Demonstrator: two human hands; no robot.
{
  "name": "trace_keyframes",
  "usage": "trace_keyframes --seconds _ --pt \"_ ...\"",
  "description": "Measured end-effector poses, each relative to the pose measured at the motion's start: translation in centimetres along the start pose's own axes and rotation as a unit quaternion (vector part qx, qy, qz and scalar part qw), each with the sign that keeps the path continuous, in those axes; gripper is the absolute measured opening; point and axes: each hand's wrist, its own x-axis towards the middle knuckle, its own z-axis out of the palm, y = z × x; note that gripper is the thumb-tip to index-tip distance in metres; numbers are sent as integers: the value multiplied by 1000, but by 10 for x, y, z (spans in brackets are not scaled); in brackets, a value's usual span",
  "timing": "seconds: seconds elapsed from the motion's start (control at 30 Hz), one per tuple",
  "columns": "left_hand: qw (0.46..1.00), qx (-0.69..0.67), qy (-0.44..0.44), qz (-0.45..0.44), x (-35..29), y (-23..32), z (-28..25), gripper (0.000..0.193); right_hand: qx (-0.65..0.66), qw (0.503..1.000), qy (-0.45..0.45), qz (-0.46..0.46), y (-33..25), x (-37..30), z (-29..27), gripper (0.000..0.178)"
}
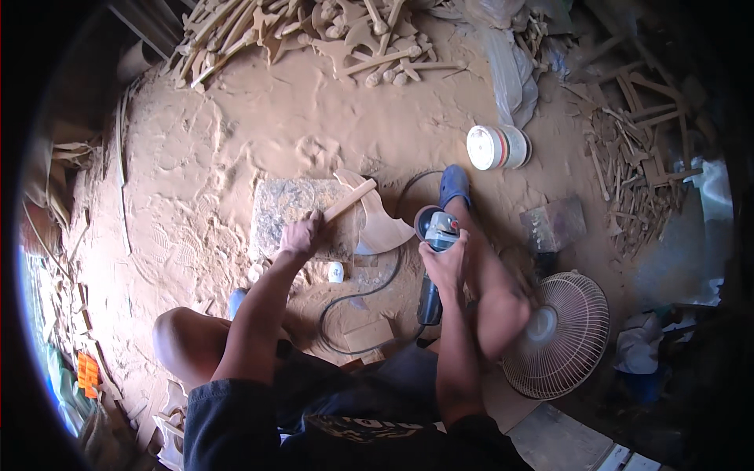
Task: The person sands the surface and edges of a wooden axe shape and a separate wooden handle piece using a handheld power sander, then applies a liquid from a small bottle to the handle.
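My left hand (301,234) is closed round the handle of a pale wooden axe (383,225), its curved blade pointing away to the right. The axe lies over the right side of a low, stained block (271,206). In my right hand (446,263) is an angle grinder (430,301), held upright in the picture between my knees. Its round disc (424,219) sits just right of the blade's lower tip; whether they touch I cannot tell. A dark cord (351,297) loops on the ground beside the block.
Wooden pieces (353,43) are heaped at the far side, and more sticks (628,173) lie at the right. A white tub (497,147) lies beyond my blue shoe (454,185). Close to my right knee stands a round fan (559,334). Fine dust covers the ground (196,149).
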Motion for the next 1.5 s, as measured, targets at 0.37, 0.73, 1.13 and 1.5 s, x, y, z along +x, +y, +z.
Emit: trace_keyframes --seconds 0.37,0.73,1.13,1.5 --pt "784 -570 -36 -244 -135 65 27 29 132 986 -28 -101 -26 -33 -17 84" --pt "649 -683 52 -331 -182 107 104 18 -64 960 -206 -181 -99 -70 46 106" --pt "667 -665 87 -325 -179 106 112 23 -167 937 -263 -159 -137 -98 73 103" --pt "727 -594 161 -304 -175 94 128 23 -157 958 -188 -148 -151 -108 72 88"
